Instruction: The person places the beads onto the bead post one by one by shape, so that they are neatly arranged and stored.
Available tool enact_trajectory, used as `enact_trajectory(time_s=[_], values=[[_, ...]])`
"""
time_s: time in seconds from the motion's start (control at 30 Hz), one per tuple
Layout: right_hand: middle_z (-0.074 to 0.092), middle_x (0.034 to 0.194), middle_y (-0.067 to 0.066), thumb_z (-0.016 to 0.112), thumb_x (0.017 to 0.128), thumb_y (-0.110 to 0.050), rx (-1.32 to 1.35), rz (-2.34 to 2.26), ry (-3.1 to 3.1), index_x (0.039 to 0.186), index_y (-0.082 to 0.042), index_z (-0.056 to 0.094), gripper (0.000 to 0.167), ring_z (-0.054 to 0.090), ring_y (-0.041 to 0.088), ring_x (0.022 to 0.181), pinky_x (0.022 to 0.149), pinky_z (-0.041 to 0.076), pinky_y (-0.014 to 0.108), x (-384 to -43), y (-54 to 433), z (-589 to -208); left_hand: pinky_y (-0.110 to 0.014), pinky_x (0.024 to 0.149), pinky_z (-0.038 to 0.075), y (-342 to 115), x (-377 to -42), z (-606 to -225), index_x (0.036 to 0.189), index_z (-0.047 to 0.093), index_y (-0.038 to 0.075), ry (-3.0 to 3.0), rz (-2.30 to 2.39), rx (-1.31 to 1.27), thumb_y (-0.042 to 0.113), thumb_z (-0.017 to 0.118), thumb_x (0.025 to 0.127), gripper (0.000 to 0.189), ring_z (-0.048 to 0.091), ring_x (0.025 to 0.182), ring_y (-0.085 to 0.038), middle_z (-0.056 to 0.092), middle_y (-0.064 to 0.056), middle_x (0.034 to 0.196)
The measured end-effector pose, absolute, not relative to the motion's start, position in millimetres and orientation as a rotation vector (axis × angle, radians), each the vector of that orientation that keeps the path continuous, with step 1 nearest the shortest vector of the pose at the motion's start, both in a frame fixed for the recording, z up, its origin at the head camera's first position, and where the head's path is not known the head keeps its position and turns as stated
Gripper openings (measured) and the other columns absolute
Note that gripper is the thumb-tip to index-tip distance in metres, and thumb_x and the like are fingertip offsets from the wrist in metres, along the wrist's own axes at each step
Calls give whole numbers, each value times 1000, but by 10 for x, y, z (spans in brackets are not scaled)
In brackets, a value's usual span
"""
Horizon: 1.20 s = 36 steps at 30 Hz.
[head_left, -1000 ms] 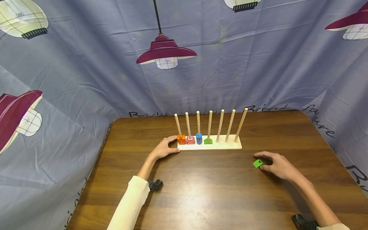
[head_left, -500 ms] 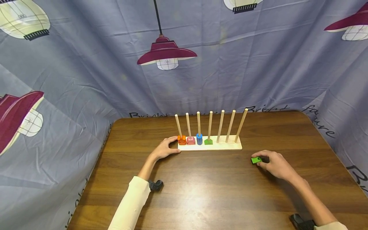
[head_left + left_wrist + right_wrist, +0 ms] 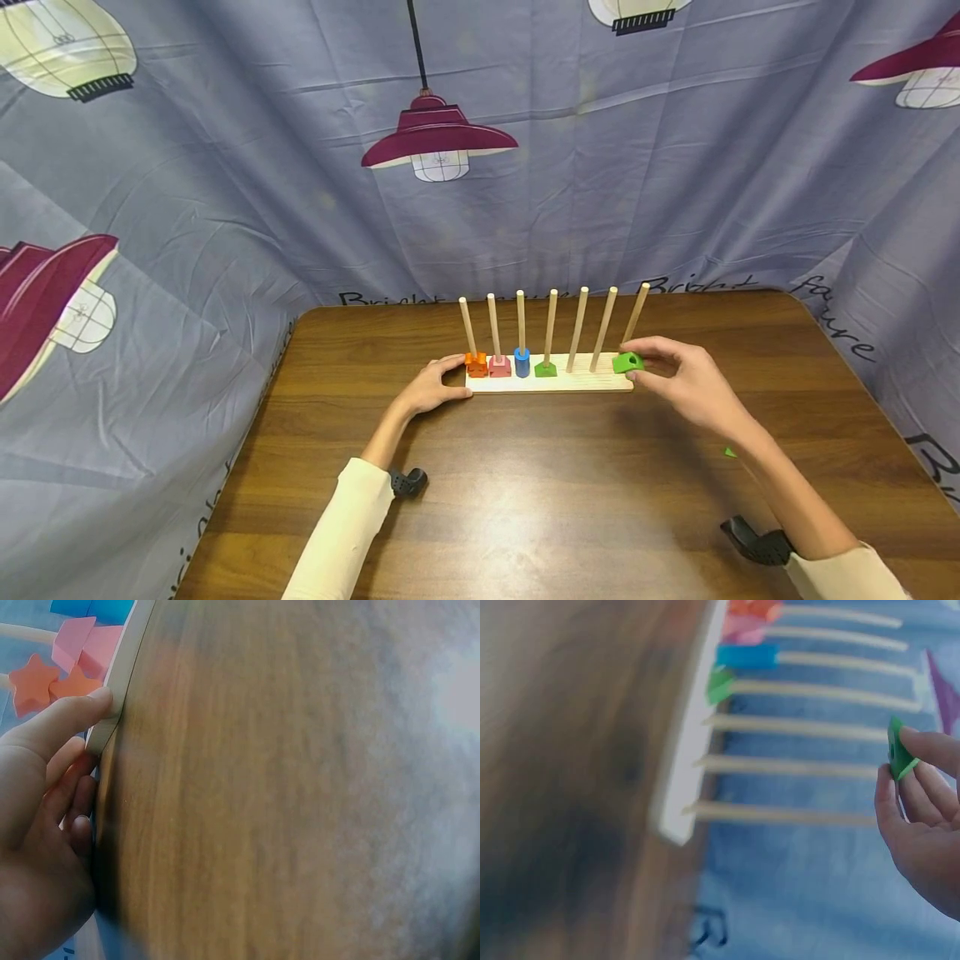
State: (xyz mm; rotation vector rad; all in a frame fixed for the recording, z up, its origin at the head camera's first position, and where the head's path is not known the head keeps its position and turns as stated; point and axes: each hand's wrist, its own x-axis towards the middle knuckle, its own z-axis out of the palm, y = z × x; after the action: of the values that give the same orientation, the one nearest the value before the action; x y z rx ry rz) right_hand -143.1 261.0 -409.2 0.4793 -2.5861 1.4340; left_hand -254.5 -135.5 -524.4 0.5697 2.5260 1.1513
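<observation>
A wooden peg board (image 3: 592,382) with several upright pegs stands on the table. My left hand (image 3: 429,387) holds its left end, thumb at the front edge and fingers behind. Orange star beads (image 3: 34,684), pink beads (image 3: 94,646), a blue bead (image 3: 522,363) and a green bead (image 3: 545,369) sit on its four leftmost pegs, one colour to each. My right hand (image 3: 693,385) pinches another green bead (image 3: 627,362) with a hole, between thumb and fingers. In the right wrist view this held green bead (image 3: 900,752) is near the upper part of the pegs, apart from the board.
A small green piece (image 3: 730,452) lies on the brown wooden table (image 3: 510,492), partly behind the right forearm. A grey-blue curtain (image 3: 585,192) with printed lamps hangs behind the table. Black straps with camera mounts (image 3: 756,542) are on both wrists.
My right hand has carried the green bead left and away from me, from the table at right to the right end of the peg board. The left hand keeps its place.
</observation>
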Motion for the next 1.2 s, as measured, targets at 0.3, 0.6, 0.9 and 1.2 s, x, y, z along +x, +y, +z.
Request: enact_trajectory(time_s=[0.3, 0.6, 0.9, 1.2], values=[[69, 113, 17, 75, 85, 5, 505, 1649, -2454, 118, 4, 69, 33, 70, 13, 95, 81, 54, 21, -1682, 2134, -3737, -51, 113, 27, -1359, -2546, -5242, 147, 48, 2, 2532, 1151, 579, 26, 79, 84, 74, 33, 140, -36, 43, -14, 153], [73, 109, 11, 78, 86, -5, 471, 1541, -2410, 118, -3, 73, 32, 69, 12, 94, 78, 52, 21, -1957, 1934, -3542, -48, 115, 25, -1369, -2546, -5259, 147, 48, 2, 2516, 1143, 573, 24, 79, 85, 73, 31, 142, -33, 42, -14, 154], [72, 111, 13, 77, 88, -5, 473, 1554, -2380, 119, 0, 71, 32, 68, 17, 91, 73, 51, 18, -2179, 1819, -3550, -48, 115, 26, -1376, -2552, -5276, 147, 48, 2, 2527, 1134, 570, 25, 79, 85, 73, 32, 142, -34, 42, -13, 154], [72, 102, 10, 77, 87, -7, 455, 1447, -2414, 116, -1, 72, 30, 48, 16, 65, 55, 39, 21, -2255, 1779, -3639, -50, 114, 27, -1373, -2558, -5255, 147, 49, 3, 2535, 1146, 568, 26, 79, 84, 74, 33, 141, -34, 43, -13, 153]])
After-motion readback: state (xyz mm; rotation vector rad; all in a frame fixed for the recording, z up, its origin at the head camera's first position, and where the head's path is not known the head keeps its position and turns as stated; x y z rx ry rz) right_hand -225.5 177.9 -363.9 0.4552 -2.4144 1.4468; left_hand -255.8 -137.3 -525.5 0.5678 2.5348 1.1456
